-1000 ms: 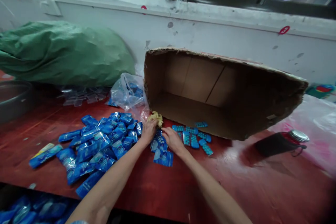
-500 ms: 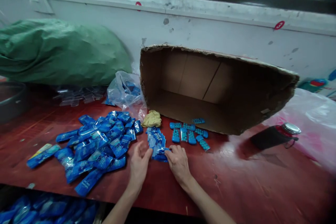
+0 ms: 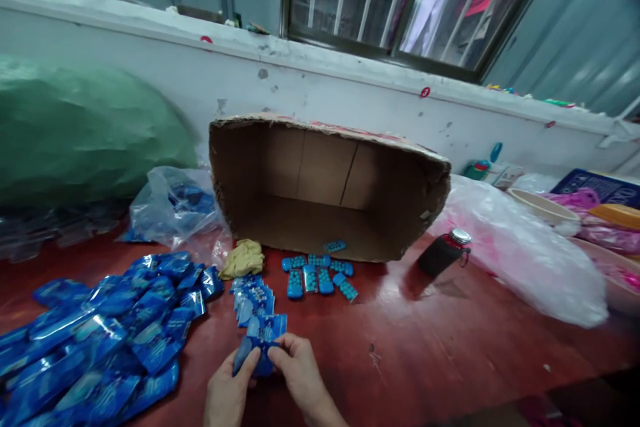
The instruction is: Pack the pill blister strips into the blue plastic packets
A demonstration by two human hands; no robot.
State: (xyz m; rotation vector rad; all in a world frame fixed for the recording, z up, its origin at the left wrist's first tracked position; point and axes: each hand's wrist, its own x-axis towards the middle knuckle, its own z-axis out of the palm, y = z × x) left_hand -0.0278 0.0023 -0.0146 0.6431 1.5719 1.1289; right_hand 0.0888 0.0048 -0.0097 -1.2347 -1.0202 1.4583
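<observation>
Both my hands hold one blue foil packet (image 3: pixel 257 350) low over the near edge of the red table (image 3: pixel 450 347). My left hand (image 3: pixel 227 393) pinches its lower left end and my right hand (image 3: pixel 299 373) grips its right side. Just beyond lies a small row of similar blue packets (image 3: pixel 254 295). A big heap of blue packets (image 3: pixel 110 333) spreads to the left. Several small blue pill-like cases (image 3: pixel 317 275) lie at the mouth of a cardboard box (image 3: pixel 325 180) that rests on its side, open toward me.
A crumpled yellow cloth (image 3: pixel 243 258) lies by the box's left corner, next to a clear plastic bag (image 3: pixel 173 207) with blue packets. A green sack (image 3: pixel 85 133) sits at the back left. A dark bottle with a metal cap (image 3: pixel 443 252) and a pink-tinted plastic bag (image 3: pixel 520 247) are on the right.
My hands have drawn back from the row of packets toward me, lifting one blue packet between them. The view has swung to the right and tilted up.
</observation>
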